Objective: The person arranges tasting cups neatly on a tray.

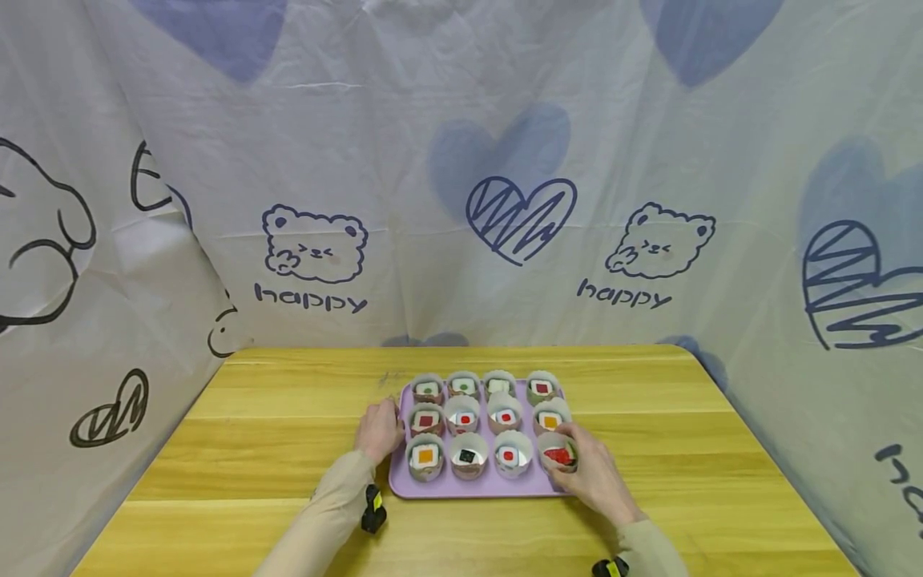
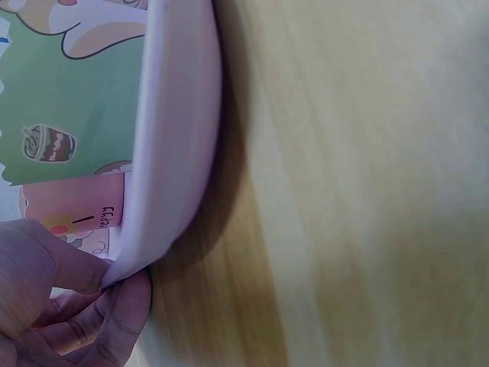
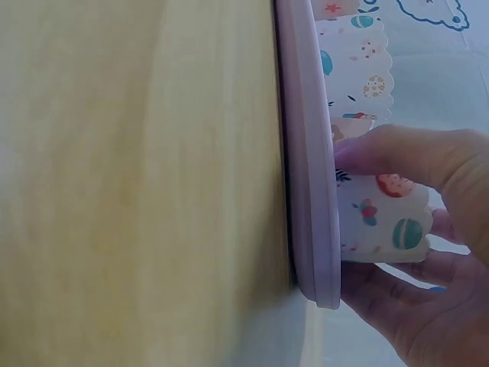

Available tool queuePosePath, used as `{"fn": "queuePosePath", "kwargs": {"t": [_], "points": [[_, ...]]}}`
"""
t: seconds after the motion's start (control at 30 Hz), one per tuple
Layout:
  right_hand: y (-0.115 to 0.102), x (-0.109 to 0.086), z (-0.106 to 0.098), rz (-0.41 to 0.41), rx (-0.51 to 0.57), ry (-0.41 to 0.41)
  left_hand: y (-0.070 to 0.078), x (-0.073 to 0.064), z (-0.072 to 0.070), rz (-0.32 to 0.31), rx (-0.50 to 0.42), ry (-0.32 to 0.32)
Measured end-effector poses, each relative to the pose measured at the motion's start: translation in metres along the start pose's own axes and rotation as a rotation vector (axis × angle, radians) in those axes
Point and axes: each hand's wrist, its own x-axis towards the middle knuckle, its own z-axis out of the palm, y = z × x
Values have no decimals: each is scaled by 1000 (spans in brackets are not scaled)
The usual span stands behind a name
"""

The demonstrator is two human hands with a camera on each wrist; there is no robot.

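A lilac tray [image 1: 476,487] lies on the wooden table, bearing rows of paper baking cups. My left hand [image 1: 378,431] is at its left side. In the left wrist view, thumb and fingers [image 2: 126,313] pinch the tray's rim [image 2: 172,130]. At the front right corner, my right hand [image 1: 597,479] grips a paper cup [image 3: 382,222] with thumb on one side and fingers on the other. This cup has a fruit-print outside and holds a red piece with a green edge [image 1: 558,457], like a watermelon slice. Its base sits inside the tray's rim.
The other cups hold small white squares with coloured centres, such as an orange one [image 1: 426,456], and a dark piece [image 1: 467,457]. The wooden table [image 1: 649,401] extends around the tray. A printed white cloth [image 1: 418,240] hangs behind and along both sides.
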Motion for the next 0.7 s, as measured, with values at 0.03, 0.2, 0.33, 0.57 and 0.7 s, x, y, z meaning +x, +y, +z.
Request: {"fn": "queuePosePath", "kwargs": {"t": [0.03,0.2,0.33,0.57,0.7], "points": [[0,0,0,-1,0,0,0,0,0,0,1,0],[1,1,0,16,6,-17,-1,1,1,-1,5,-2],[0,1,0,39,11,-40,-1,1,1,-2,1,3],[-1,1,-1,57,14,-53,-1,1,1,-4,2,0],[-1,2,-1,64,11,-53,-1,1,0,2,9,1]]}}
